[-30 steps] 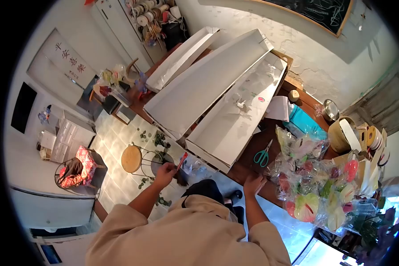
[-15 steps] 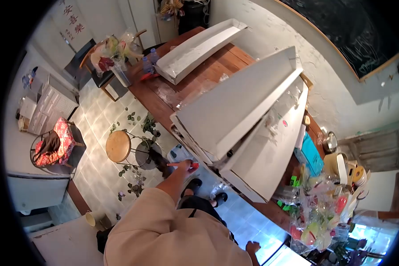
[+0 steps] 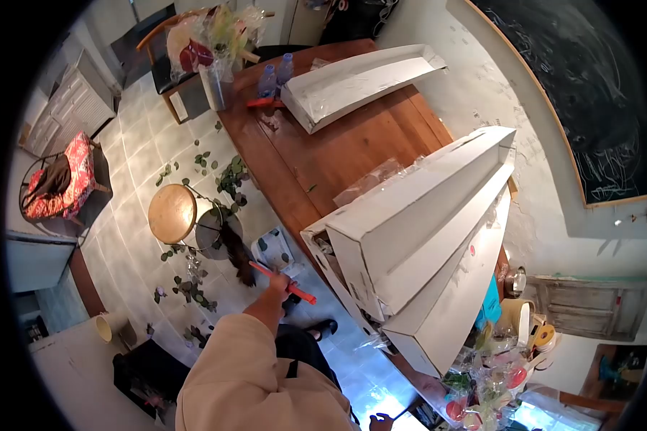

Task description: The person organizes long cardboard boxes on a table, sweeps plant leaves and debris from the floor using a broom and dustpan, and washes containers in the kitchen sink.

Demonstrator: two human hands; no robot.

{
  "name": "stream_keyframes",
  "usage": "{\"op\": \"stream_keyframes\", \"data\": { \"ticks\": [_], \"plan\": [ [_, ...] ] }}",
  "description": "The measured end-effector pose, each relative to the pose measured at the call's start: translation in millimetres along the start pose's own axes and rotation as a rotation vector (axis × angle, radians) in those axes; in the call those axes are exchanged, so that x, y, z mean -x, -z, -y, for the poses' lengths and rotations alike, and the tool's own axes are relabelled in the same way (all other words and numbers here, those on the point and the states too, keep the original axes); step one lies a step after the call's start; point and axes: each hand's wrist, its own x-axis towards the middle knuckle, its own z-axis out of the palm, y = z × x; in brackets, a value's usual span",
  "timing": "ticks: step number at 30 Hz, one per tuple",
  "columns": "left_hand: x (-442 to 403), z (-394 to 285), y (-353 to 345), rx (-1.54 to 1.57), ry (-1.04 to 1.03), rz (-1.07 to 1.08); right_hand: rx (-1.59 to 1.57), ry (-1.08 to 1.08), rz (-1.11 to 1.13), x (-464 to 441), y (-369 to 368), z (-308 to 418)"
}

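Observation:
My left hand [image 3: 280, 285] is closed round the red handle [image 3: 302, 294] of what looks like a broom. The dark brown bristles [image 3: 235, 251] reach the floor beyond it. Close to them lies a pale, whitish flat thing [image 3: 273, 246], perhaps a dustpan. Green leaves [image 3: 231, 174] are scattered over the floor tiles around a round wooden stool [image 3: 172, 213]. At the bottom edge my right hand [image 3: 381, 422] shows only in part, low beside my body, its visible fingers apart and nothing seen in them.
Long white cardboard boxes [image 3: 417, 237] lie stacked on the wooden table [image 3: 366, 140], jutting over its near edge. Another long box [image 3: 363, 82] sits farther back, beside blue bottles [image 3: 267, 80]. Wrapped flowers [image 3: 485, 377] stand at right. A chair with a red patterned cushion [image 3: 65, 183] stands left.
My view has turned and come closer to the table. My left hand has moved down and left in view, with more of the red handle showing. The right hand has dropped to the bottom edge.

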Motion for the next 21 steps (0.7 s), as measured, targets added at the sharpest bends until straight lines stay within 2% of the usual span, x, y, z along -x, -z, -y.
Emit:
{"op": "stream_keyframes", "data": {
  "ticks": [1,2,3,5,7,8,9,11,13,16,17,18,20,21],
  "plan": [
    [-8,2,3,0.002,-0.001,0.007,0.046,0.034,0.010,1,-2,-13],
    [-27,8,10,0.021,0.039,0.060,0.053,0.162,-0.066,2,-6,-26],
    [-54,20,21,0.039,0.079,0.111,0.010,0.065,0.000,2,1,-21],
    [-76,33,31,0.036,0.099,0.148,0.027,0.193,-0.063,3,2,-24],
    [-81,32,25,-0.010,0.057,0.122,-0.151,-0.057,0.094,-4,-14,-50],
    [-40,8,4,-0.038,0.026,-0.039,-0.119,-0.061,0.100,-8,-12,-38],
    [-34,-1,2,-0.052,0.006,-0.083,0.011,-0.022,0.150,-11,-8,-27],
    [-24,-9,8,-0.081,-0.037,-0.177,0.025,-0.118,0.237,-21,3,15],
    [-16,-21,20,-0.107,0.006,-0.200,-0.022,-0.122,0.182,-22,10,69],
    [-23,-14,59,-0.150,0.002,-0.152,-0.117,0.011,0.212,-51,-18,92],
    [-27,-11,73,-0.164,-0.012,-0.125,-0.261,0.034,0.230,-55,-15,132],
    [39,-33,57,-0.125,0.051,-0.115,-0.306,0.088,0.290,-71,-34,140],
    [85,-27,65,-0.135,0.033,-0.032,-0.459,0.180,0.434,-90,-46,206],
    [97,-12,75,-0.042,0.029,0.041,-0.577,0.077,0.566,-94,-43,249]
  ]
}}
